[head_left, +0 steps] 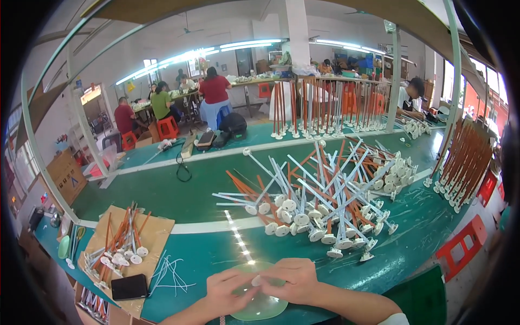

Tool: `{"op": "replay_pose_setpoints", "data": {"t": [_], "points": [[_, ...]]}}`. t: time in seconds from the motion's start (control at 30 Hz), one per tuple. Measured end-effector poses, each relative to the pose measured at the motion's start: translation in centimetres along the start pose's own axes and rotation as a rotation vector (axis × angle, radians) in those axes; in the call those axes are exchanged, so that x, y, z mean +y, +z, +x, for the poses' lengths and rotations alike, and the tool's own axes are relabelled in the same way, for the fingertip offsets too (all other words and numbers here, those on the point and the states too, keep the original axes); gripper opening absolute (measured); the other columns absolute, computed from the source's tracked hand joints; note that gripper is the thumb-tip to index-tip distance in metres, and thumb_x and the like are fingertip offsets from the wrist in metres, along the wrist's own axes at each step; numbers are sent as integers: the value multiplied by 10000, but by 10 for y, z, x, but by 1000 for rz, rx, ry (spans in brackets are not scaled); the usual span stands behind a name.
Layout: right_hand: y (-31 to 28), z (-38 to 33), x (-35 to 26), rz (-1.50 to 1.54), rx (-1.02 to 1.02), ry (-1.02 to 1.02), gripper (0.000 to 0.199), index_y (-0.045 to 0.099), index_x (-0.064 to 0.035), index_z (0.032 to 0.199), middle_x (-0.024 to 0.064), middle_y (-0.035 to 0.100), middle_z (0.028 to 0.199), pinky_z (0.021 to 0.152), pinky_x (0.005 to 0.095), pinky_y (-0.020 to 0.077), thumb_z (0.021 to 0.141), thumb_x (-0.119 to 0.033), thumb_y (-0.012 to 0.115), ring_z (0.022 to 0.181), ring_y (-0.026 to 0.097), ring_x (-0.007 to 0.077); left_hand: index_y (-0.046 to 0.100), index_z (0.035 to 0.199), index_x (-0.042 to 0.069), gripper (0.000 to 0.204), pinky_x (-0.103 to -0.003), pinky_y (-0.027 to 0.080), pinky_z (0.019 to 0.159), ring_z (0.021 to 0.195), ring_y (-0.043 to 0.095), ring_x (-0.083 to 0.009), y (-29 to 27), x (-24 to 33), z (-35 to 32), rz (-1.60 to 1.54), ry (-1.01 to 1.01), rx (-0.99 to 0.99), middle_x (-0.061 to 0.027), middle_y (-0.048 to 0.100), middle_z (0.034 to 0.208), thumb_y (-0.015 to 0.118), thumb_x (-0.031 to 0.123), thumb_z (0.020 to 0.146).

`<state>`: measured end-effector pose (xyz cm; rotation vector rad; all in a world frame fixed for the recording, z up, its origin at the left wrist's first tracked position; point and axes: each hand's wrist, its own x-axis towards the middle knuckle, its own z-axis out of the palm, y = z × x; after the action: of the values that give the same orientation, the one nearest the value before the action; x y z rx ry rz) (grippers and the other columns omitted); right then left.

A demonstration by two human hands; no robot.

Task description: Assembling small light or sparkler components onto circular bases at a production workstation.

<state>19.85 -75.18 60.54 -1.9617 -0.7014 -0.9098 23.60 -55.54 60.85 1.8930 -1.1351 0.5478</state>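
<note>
While both hands work, rods crowd beyond.

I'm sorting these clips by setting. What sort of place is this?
Most likely a factory assembly workshop. A long green workbench carries a big pile of white and orange rods with round white bases, more such rods stand upright in racks, and several people sit at other benches under fluorescent strip lights.
</note>
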Motion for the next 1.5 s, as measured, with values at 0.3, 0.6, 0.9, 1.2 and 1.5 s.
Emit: {"op": "replay_pose_setpoints", "data": {"t": [0.3, 0.6, 0.9, 1.2, 1.5], "points": [[-5, 7, -1, 38, -61, 10, 261, 762, -92, 927, 75, 717, 814, 535, 275, 521, 688, 13, 758, 629, 661, 200, 761, 956, 48, 318, -257, 527, 539, 633, 682, -181, -1, -10, -5, -85, -67, 20, -98, 707, 785, 847, 37, 650], [0, 0, -3, 28, -43, 56, 214, 742, -43, 920, 109, 721, 840, 609, 295, 559, 732, 53, 706, 692, 699, 245, 715, 1117, 81, 413, -296, 565, 651, 745, 699, -225, -1, -3, 5, -21, -60, 56, -124, 706, 918, 776, 14, 714], [5, -15, -2, -45, -644, 132, 187, 680, -62, 1013, 97, 681, 908, 713, 387, 555, 844, -142, 666, 775, 668, 296, 622, 1174, 13, 257, -298, 549, 690, 794, 730, -237, -1, -22, 1, -133, -316, -107, -140, 731, 900, 568, 39, 924], [0, -9, -3, 55, -733, 316, 109, 681, -60, 928, 80, 703, 910, 697, 371, 540, 830, -103, 659, 778, 671, 301, 623, 1143, 15, 217, -296, 552, 699, 787, 731, -225, 1, -24, 0, -128, -245, -111, -125, 733, 872, 570, 60, 937], [-6, 4, -10, 620, -442, 915, 136, 653, 20, 1030, 93, 716, 948, 704, 260, 577, 931, -73, 642, 843, 682, 103, 637, 1119, 18, 235, -292, 547, 690, 780, 728, -225, -3, -18, -1, -374, -303, -85, -140, 723, 890, 637, 46, 885]]}}
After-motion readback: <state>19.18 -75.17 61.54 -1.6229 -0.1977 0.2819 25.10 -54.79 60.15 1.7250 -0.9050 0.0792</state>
